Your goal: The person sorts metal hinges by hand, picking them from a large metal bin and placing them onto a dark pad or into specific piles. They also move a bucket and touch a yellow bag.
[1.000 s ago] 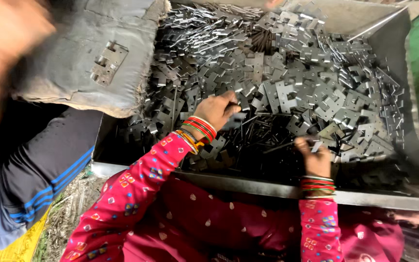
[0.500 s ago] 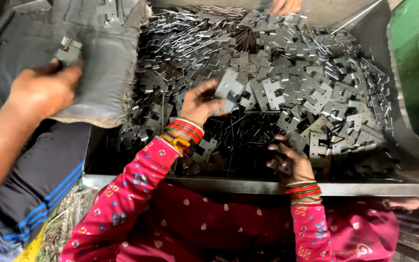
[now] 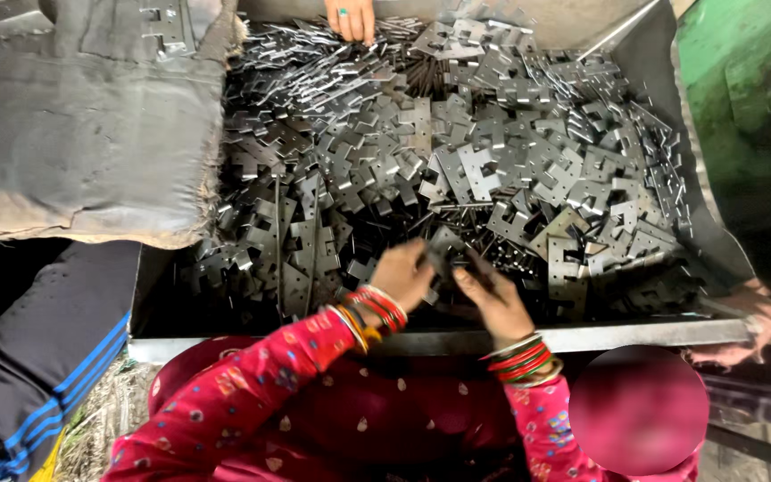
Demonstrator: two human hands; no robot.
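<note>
Two hands, one small metal piece

Left hand (image 3: 403,272) and right hand (image 3: 493,299) pinch one metal piece (image 3: 446,245); the tray (image 3: 582,336) is full of pieces.

metal plates (image 3: 484,170) grey | sleeve (image 3: 252,384) pink, dotted | bangles (image 3: 518,361) apparently red-green

I see no label, sign or screen; only grey sack (image 3: 91,134) lying at upper left.

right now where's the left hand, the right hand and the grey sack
left hand (image 3: 403,272), head view, on the knuckles, above the bangles
right hand (image 3: 493,299), head view, on the back of the hand
grey sack (image 3: 82,134), head view, on its flat cloth side
</note>
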